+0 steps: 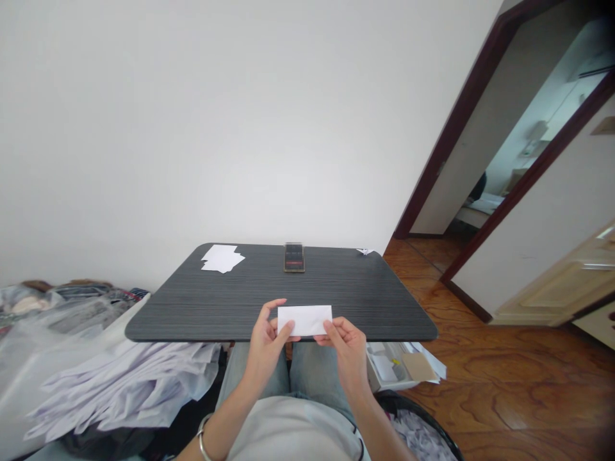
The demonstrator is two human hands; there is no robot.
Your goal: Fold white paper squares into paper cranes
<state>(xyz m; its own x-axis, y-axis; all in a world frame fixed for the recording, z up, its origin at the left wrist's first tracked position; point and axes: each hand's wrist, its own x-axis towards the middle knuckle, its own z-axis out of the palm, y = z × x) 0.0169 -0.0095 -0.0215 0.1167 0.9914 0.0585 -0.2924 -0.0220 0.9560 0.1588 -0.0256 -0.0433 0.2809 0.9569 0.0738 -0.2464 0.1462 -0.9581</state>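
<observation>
A small white folded sheet of paper [304, 319] is held over the near edge of a dark grey table [230, 301]. My left hand [267, 342] pinches its left end, thumb on top and fingers behind. My right hand [346, 342] pinches its lower right corner in the same way. Both hands are closed on the paper, which lies roughly level. A bracelet sits on my left wrist.
Loose white sheets [221, 258] lie at the table's far left, a phone [294, 257] stands at the far middle, a small folded paper [365, 251] at the far right. Crumpled paper heaps [125, 384] left; an open box [401, 366] and a bin [423, 435] right. An open doorway [500, 186] lies beyond.
</observation>
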